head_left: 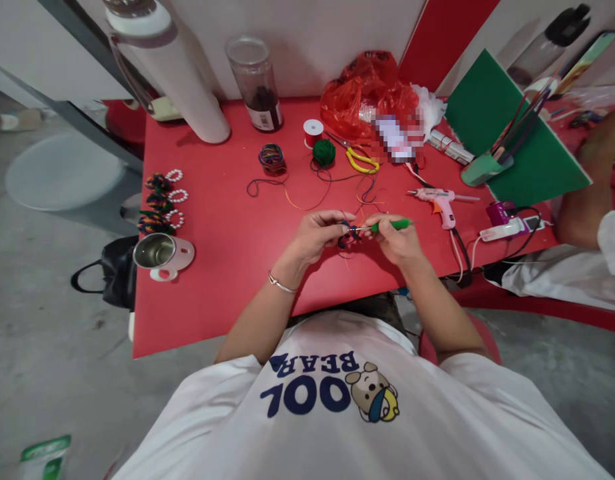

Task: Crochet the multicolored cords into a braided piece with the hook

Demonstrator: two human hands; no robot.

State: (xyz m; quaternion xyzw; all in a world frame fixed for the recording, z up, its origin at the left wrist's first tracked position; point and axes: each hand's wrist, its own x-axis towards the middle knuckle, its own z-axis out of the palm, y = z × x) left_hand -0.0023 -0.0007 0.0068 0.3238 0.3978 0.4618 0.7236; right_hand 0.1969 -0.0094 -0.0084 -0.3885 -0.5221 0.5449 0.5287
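Green-handled hook (391,225) pinched tight in the grip of the right hand (396,241); the left hand (315,235) pinches a small dark yarn piece (348,237).

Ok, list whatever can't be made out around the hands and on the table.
Head view only:
- Cord piece: too small, half covered by fingers of the left hand.
- Green-handled tool in the right hand: tip too thin to see.
- Patch by the red bag: blurred out.
- Another person's arm: cut off by the right edge.
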